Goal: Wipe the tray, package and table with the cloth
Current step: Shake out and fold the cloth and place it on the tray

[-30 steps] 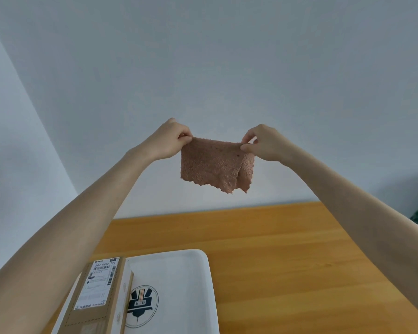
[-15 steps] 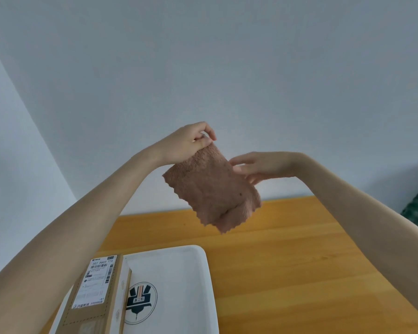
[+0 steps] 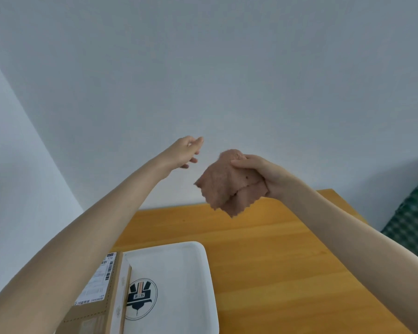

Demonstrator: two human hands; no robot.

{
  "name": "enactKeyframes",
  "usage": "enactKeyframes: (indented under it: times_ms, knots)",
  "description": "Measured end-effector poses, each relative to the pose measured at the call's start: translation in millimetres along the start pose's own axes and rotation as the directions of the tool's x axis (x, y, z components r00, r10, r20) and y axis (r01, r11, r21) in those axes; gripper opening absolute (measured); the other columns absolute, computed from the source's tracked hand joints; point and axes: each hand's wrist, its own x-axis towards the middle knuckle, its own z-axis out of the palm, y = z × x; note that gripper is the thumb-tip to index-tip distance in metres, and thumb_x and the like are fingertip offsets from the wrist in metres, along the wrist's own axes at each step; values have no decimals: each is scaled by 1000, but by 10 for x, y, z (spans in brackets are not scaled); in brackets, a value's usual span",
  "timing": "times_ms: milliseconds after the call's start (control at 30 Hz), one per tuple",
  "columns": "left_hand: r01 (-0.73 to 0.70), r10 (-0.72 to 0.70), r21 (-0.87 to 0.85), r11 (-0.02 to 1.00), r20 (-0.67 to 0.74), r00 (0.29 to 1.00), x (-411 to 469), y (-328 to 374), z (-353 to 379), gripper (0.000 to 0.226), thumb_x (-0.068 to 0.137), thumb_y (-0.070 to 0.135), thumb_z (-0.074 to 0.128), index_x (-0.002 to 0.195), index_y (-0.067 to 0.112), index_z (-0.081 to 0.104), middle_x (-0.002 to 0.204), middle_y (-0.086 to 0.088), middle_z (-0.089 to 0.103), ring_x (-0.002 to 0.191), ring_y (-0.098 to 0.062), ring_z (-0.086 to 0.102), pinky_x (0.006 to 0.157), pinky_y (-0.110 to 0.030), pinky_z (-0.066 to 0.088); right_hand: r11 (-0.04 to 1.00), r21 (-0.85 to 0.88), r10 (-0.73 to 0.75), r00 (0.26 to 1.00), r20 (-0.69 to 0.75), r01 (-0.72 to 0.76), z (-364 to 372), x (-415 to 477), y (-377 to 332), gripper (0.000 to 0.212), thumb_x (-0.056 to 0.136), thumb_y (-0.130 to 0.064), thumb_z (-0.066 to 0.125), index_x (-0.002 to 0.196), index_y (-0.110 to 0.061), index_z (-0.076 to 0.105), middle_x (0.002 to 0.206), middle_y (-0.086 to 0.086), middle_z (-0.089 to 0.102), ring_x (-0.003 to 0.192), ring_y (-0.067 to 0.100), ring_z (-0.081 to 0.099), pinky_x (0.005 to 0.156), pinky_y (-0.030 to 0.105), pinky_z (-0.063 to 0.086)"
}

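1. The left arm reached forward and up; the left hand [image 3: 186,151] was empty, its fingers loosely extended.
2. The right arm reached forward, and the right hand [image 3: 258,173] was apart from the left hand and slightly lower.
3. The right hand gripped a bunched cloth [image 3: 223,186], thumb on top.

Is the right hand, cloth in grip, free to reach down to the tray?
Probably yes. The right hand grips the cloth in the air beyond the tray; nothing shows between them. The package covers only the tray's left side, and the left hand is off left.
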Motion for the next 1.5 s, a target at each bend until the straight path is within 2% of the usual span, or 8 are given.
enactKeyframes:
  times_ms: [200, 433, 700, 867, 1033, 1200, 1367, 1500]
  knots:
    - [372, -266, -235, 898, 384, 884, -172, -357, 153, 89, 82, 79, 18, 106, 6, 64, 110, -7, 70, 100, -25, 69, 88, -37, 51, 978, 205, 3, 976, -219, 43, -29, 40, 19, 21, 91, -18, 48, 98, -4, 62, 80, 9, 64, 64, 22, 60, 57, 29, 41]
    - [259, -118, -706, 659, 243, 963, -153, -299, 320, 23, 93, 33, 57, 104, 13, 62, 96, -4, 61, 90, -22, 62, 97, -39, 48, 943, 322, -9, 974, -226, 83, 77, 101, 19, 21, 95, -13, 39, 98, -2, 56, 64, 3, 66, 51, 15, 61, 42, 17, 41]
    - [243, -86, -762, 600, 240, 967, -174, -183, 311, 20, 91, 19, 57, 108, 7, 59, 90, -11, 62, 76, -26, 63, 66, -29, 54, 920, 375, -65, 987, -146, 116, 120, 50, -39, 28, 96, -11, 34, 92, -2, 61, 80, 7, 73, 72, 19, 70, 67, 30, 52]
    - [425, -132, -769, 477, 416, 900, -234, -107, 324, 20, 90, 23, 57, 98, 4, 57, 83, -11, 63, 63, -25, 65, 57, -25, 53, 887, 445, -72, 989, -127, 122, 149, 27, -45, 30, 96, -11, 35, 108, 4, 57, 101, 15, 69, 89, 27, 68, 70, 34, 56]
    - [278, -152, -728, 627, 235, 960, -227, -72, 287, 1, 89, 20, 60, 89, 20, 60, 81, 1, 57, 72, -14, 51, 67, -22, 36, 905, 398, -66, 973, -220, 152, 33, 91, -49, 35, 95, -9, 44, 128, 1, 48, 116, 17, 57, 103, 31, 58, 74, 37, 56]
    - [39, -56, -431, 902, -27, 998, -231, -49, 147, 7, 85, 21, 68, 91, 20, 69, 84, 5, 67, 81, -5, 61, 74, -21, 37, 996, -45, -84, 924, -372, 72, -85, 57, -114, 28, 87, 0, 59, 115, 6, 60, 97, 13, 66, 84, 23, 65, 70, 28, 58]
    - [-125, 34, -410, 904, -221, 975, -217, -41, 218, 19, 83, 8, 69, 102, 3, 70, 81, 5, 67, 62, 12, 61, 58, 2, 40, 961, -268, -221, 787, -576, 74, -40, 64, -197, 47, 72, -3, 78, 108, -4, 47, 86, 9, 67, 72, 22, 66, 68, 29, 58]
    - [-177, 45, -410, 895, -312, 949, -234, -21, 190, 9, 83, 7, 70, 91, 4, 72, 75, 5, 67, 60, 10, 62, 58, 0, 42, 902, -416, -327, 809, -489, 113, -14, 32, -256, 48, 72, -5, 78, 108, -16, 49, 89, 8, 68, 75, 21, 66, 75, 29, 52]
